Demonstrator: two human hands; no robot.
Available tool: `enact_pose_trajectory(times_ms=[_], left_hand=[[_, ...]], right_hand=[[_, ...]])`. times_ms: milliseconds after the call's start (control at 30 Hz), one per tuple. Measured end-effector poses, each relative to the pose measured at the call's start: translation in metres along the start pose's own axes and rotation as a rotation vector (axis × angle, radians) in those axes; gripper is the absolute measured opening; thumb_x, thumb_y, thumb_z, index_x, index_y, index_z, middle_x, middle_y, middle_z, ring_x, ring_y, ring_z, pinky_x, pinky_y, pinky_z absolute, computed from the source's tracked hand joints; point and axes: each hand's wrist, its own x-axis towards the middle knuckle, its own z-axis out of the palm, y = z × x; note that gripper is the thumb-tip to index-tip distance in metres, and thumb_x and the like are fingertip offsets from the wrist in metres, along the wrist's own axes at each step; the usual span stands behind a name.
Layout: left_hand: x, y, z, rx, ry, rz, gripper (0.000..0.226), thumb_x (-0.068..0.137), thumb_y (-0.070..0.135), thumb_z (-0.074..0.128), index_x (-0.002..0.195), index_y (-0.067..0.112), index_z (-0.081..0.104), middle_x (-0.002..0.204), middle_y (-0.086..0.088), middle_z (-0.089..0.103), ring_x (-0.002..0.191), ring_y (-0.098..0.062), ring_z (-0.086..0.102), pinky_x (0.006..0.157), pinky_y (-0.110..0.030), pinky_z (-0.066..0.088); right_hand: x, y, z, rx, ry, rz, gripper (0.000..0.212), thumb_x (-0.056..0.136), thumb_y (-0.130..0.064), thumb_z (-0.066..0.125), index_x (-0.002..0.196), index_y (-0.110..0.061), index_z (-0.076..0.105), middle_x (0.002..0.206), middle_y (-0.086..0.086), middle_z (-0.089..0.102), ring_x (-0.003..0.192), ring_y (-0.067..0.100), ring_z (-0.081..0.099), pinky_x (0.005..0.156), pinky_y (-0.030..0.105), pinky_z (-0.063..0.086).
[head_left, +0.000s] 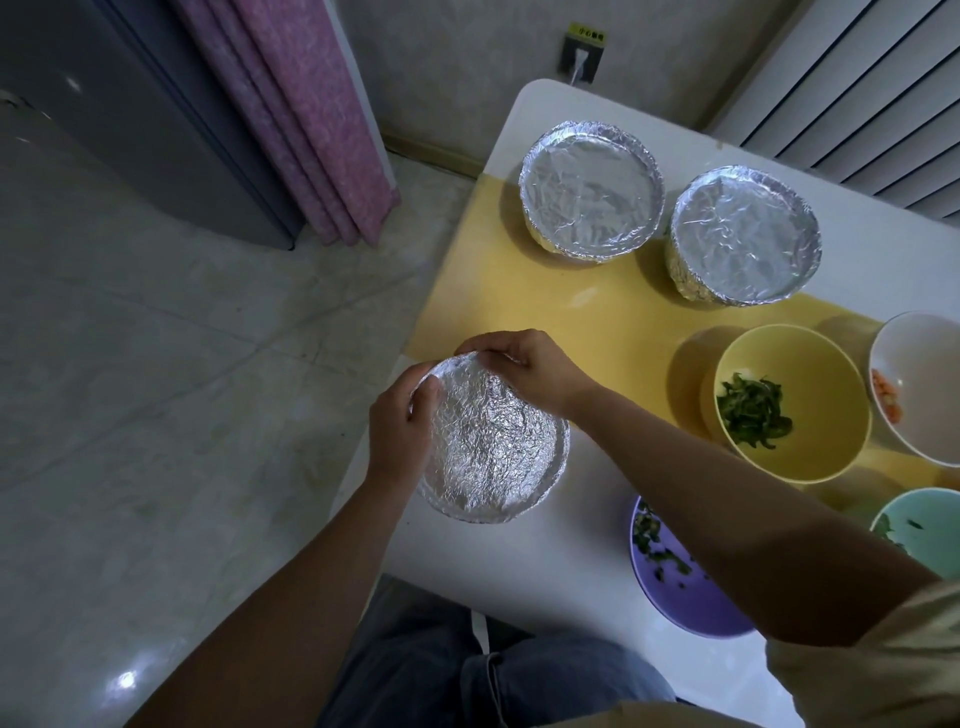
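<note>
Your left hand (402, 423) and right hand (524, 371) both pinching foil rim of foil-covered bowl (493, 447) at its far-left edge, fingers curled onto foil. Bowl sits on white table (550, 561) near its left edge, just beside purple bowl (670, 587). Two more foil-wrapped bowls (592, 189) well apart, at far end on yellow mat (545, 306).

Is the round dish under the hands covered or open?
Covered: crinkled aluminium foil spans its whole top; left hand and right hand pinch the foil's far edge.
</note>
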Motion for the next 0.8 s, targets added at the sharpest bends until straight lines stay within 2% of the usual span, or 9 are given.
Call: enact_pose_trajectory(times_ms=[67,133,233,333,400,500,600,733,800], left_hand=[[0.0,-0.002,0.001,0.016,0.003,0.001,0.028,0.098,0.013,0.049,0.114,0.002,0.068,0.089,-0.013,0.072,0.071,-0.014,0.057,0.062,-0.002,0.036],[-0.001,-0.003,0.001,0.018,0.004,-0.015,0.024,0.099,0.007,0.051,0.115,0.002,0.068,0.094,-0.015,0.073,0.076,-0.017,0.06,0.063,-0.002,0.036],[-0.002,-0.006,0.0,-0.009,0.066,-0.055,0.028,0.097,0.01,0.049,0.117,0.0,0.067,0.105,-0.014,0.071,0.09,-0.021,0.063,0.069,-0.006,0.039],[-0.001,-0.005,-0.002,-0.073,0.271,-0.157,0.032,0.094,0.011,0.043,0.113,-0.003,0.065,0.103,-0.019,0.069,0.089,-0.024,0.061,0.07,-0.018,0.039],[-0.004,0.001,-0.004,-0.164,0.374,-0.265,0.028,0.098,0.005,0.041,0.115,-0.002,0.062,0.106,-0.018,0.066,0.088,-0.021,0.056,0.073,-0.021,0.039],[-0.017,0.007,0.0,-0.241,0.411,-0.391,0.028,0.1,0.005,0.036,0.12,-0.002,0.055,0.109,-0.012,0.06,0.092,-0.019,0.052,0.073,-0.021,0.036],[-0.036,0.007,0.006,-0.319,0.441,-0.454,0.026,0.098,0.004,0.036,0.118,-0.002,0.053,0.106,-0.008,0.055,0.093,-0.021,0.051,0.071,-0.022,0.034],[-0.035,0.006,-0.001,-0.35,0.405,-0.48,0.034,0.1,0.012,0.039,0.131,0.004,0.051,0.129,-0.008,0.057,0.116,-0.022,0.053,0.094,-0.028,0.04],[-0.026,0.006,-0.006,-0.338,0.337,-0.401,0.041,0.103,0.012,0.038,0.142,0.007,0.046,0.141,-0.001,0.05,0.124,-0.003,0.048,0.101,-0.014,0.034]], right_hand=[[0.001,-0.001,0.0,-0.03,-0.031,0.02,0.027,0.1,-0.004,0.048,0.115,-0.01,0.068,0.053,-0.018,0.053,0.046,0.005,0.037,0.055,0.016,0.033],[0.002,-0.007,-0.003,-0.05,-0.085,0.007,0.028,0.101,-0.007,0.045,0.119,-0.012,0.066,0.075,-0.004,0.065,0.062,0.009,0.048,0.065,0.021,0.04],[0.0,-0.009,-0.01,-0.084,-0.139,0.004,0.032,0.101,-0.015,0.05,0.132,-0.013,0.058,0.123,-0.006,0.061,0.106,0.001,0.054,0.091,0.009,0.037],[-0.01,-0.007,-0.013,0.027,0.133,0.069,0.04,0.099,-0.02,0.054,0.139,-0.012,0.05,0.136,-0.002,0.056,0.124,0.008,0.051,0.106,0.021,0.036],[-0.018,-0.004,-0.011,0.153,0.339,0.148,0.038,0.099,-0.014,0.053,0.136,-0.007,0.051,0.135,0.004,0.058,0.124,0.015,0.053,0.105,0.024,0.039],[-0.036,0.0,0.003,0.285,0.409,0.313,0.04,0.1,-0.014,0.05,0.138,-0.003,0.049,0.137,0.009,0.055,0.124,0.016,0.052,0.1,0.015,0.035],[-0.054,0.004,0.029,0.442,0.369,0.389,0.038,0.102,-0.021,0.047,0.137,-0.007,0.051,0.134,0.009,0.058,0.122,0.019,0.054,0.108,0.035,0.039],[-0.062,0.0,0.046,0.545,0.438,0.38,0.038,0.103,-0.025,0.047,0.137,-0.01,0.052,0.131,0.004,0.06,0.121,0.019,0.056,0.107,0.041,0.042],[-0.06,-0.001,0.045,0.548,0.481,0.379,0.041,0.102,-0.024,0.048,0.141,-0.009,0.048,0.139,0.005,0.053,0.128,0.018,0.049,0.112,0.039,0.036]])
